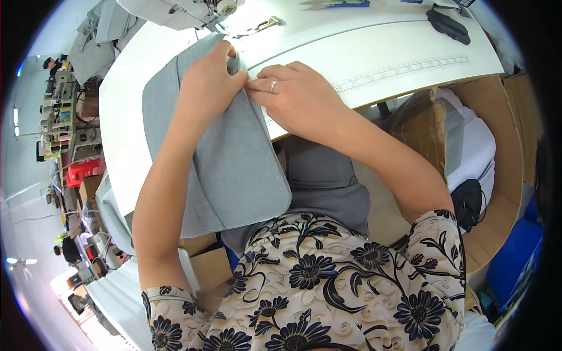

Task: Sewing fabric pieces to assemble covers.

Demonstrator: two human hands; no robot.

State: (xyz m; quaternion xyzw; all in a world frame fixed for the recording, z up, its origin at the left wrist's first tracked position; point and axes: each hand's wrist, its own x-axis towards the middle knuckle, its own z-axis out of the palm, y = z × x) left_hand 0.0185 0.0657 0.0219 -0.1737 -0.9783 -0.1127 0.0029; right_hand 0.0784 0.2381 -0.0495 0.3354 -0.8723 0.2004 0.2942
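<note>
A grey fabric panel [237, 155] with rounded corners and a long seam lies on the white table and hangs over its front edge toward my lap. Its far end reaches the needle area of a white sewing machine [175, 13]. My left hand [208, 76] rests on the panel near the presser foot, thumb and forefinger closing at its right edge. Against that same edge, my right hand [295, 96], with a ring on one finger, has its fingertips pressed together. The fingertips of both hands nearly meet there, pinching the fabric edge.
A clear ruler [404, 73] lies along the table's front right. Blue-handled thread snips [336, 4] are at the back, and a black object [448, 26] sits at the far right. Below the table on the right stands a cardboard box [500, 199] holding white material. Grey fabric [93, 55] is piled at the left.
</note>
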